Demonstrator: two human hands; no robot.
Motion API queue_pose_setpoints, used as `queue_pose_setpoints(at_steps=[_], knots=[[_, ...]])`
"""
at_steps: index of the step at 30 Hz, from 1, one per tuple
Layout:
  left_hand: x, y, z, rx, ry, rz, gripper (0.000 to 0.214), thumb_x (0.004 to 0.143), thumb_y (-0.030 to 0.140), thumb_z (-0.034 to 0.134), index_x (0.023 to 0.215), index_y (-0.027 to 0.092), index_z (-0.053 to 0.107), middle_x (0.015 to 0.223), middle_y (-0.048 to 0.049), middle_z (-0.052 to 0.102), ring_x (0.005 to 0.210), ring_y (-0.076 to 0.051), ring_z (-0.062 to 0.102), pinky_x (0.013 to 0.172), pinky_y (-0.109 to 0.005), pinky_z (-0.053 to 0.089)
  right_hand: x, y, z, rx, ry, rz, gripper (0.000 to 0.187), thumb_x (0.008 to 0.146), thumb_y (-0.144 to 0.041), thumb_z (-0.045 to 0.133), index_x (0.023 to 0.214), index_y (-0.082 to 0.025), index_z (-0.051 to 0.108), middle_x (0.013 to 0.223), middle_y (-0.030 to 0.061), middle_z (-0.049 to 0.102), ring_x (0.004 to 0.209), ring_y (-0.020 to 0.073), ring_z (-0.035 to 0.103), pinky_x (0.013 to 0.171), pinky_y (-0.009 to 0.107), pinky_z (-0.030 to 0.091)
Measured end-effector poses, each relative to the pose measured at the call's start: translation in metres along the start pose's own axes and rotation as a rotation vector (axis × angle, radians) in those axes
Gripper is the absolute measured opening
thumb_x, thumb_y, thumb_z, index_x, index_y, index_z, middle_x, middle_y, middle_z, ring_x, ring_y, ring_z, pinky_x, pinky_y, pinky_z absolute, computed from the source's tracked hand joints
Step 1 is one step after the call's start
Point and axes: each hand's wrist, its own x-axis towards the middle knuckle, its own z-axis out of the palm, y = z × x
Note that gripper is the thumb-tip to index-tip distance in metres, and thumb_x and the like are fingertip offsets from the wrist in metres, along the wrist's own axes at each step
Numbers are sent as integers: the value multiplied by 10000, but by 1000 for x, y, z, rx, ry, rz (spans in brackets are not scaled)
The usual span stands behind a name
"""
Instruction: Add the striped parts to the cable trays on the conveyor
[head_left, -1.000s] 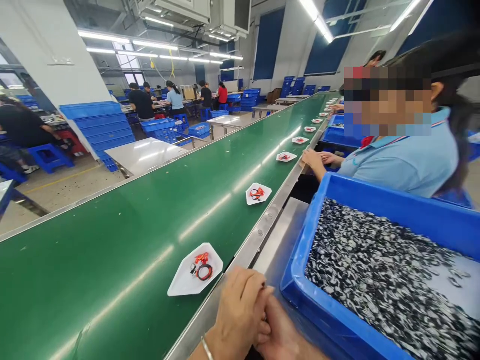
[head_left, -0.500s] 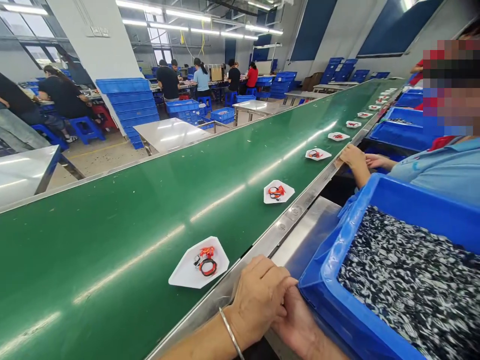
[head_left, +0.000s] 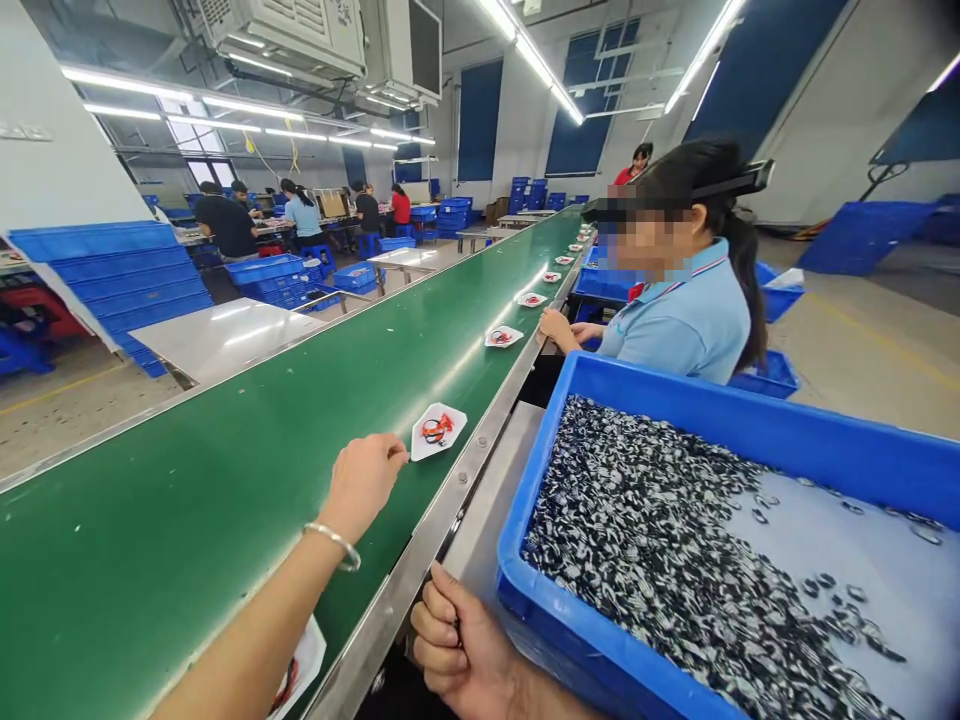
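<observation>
My left hand (head_left: 365, 483), with a silver bangle on the wrist, reaches out over the green conveyor belt (head_left: 247, 440). Its thumb and fingertips are pinched on a small black piece, right at the left edge of a white tray (head_left: 420, 447) that holds red and black parts (head_left: 437, 429). Below my left forearm another white tray (head_left: 309, 655) is partly covered. My right hand (head_left: 469, 640) is closed in a fist beside the belt's metal edge; a bit of something dark shows between its fingers, too small to name.
A blue bin (head_left: 517, 560) with a heap of small black-and-white pieces (head_left: 637, 510) stands at the right. Farther along the metal rail (head_left: 450, 490), a co-worker in a light blue shirt (head_left: 675, 320) sits by the belt. More white trays (head_left: 503, 338) line the belt beyond.
My hands, together over the rail before, have separated. The left has gone out over the belt to a tray; the right stays by the rail as a fist. The view has turned right.
</observation>
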Motion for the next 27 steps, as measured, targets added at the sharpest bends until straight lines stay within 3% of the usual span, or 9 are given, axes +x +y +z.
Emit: queue_pose_setpoints(at_steps=[3, 7, 11, 13, 16, 18, 21, 24, 27], knots=[[22, 9, 17, 89, -16, -12, 181, 787, 294, 488, 751, 228, 652, 694, -31, 640, 680, -166, 561, 573, -251, 318, -1, -1, 1, -9, 3, -4, 488, 848, -440, 487, 548, -161, 222, 457, -78, 279, 326, 13, 174, 312, 119, 92], [33, 18, 38, 234, -4, 21, 242, 814, 267, 443, 755, 184, 662, 813, -89, 632, 849, -232, 543, 645, -297, 330, -2, -3, 2, -24, -15, 7, 490, 843, -463, 485, 555, -161, 227, 468, -76, 269, 330, 16, 182, 315, 121, 96], [28, 22, 39, 337, 23, 36, 315, 855, 251, 371, 798, 138, 660, 852, -122, 604, 872, -264, 515, 665, -342, 331, -2, -4, 1, -29, 5, -2, 480, 828, -484, 503, 571, -166, 252, 475, -79, 273, 333, 16, 184, 317, 121, 101], [12, 25, 33, 374, 62, 40, 351, 880, 252, 321, 826, 148, 651, 875, -115, 588, 892, -271, 491, 673, -360, 322, -2, -4, 1, -13, 27, -11, 461, 825, -482, 510, 582, -169, 274, 475, -82, 280, 332, 16, 186, 318, 121, 108], [-33, 31, 34, 355, 141, 125, 368, 900, 276, 298, 743, 191, 620, 803, -70, 562, 821, -240, 470, 652, -362, 303, 0, -2, -1, 56, 44, -12, 413, 817, -445, 539, 598, -170, 322, 469, -86, 308, 327, 17, 204, 314, 120, 122], [-72, 33, 48, 214, 189, 297, 334, 895, 293, 341, 707, 205, 602, 761, -38, 555, 756, -202, 460, 652, -356, 306, 1, 0, -3, 156, 84, -31, 352, 792, -363, 588, 606, -163, 365, 470, -80, 358, 338, 19, 271, 319, 116, 176], [-121, 31, 79, -4, 428, 470, 326, 907, 289, 317, 846, 208, 627, 887, -36, 605, 851, -203, 482, 779, -400, 332, 4, 0, 0, 388, 197, -62, 216, 767, -251, 610, 670, -136, 454, 555, -48, 493, 448, 23, 442, 399, 99, 316], [-141, 26, 99, 1, 561, 526, 383, 917, 254, 266, 875, 179, 640, 954, -54, 626, 991, -228, 488, 951, -462, 271, 4, -2, 6, 566, 278, 5, 154, 791, -250, 587, 755, -122, 511, 656, -23, 563, 544, 30, 518, 477, 102, 387], [-139, 24, 99, 49, 578, 584, 447, 917, 213, 212, 853, 142, 649, 894, -79, 629, 999, -231, 501, 998, -480, 246, 2, -4, 11, 628, 323, 61, 152, 802, -257, 564, 771, -114, 523, 684, 0, 578, 581, 41, 542, 482, 102, 406]])
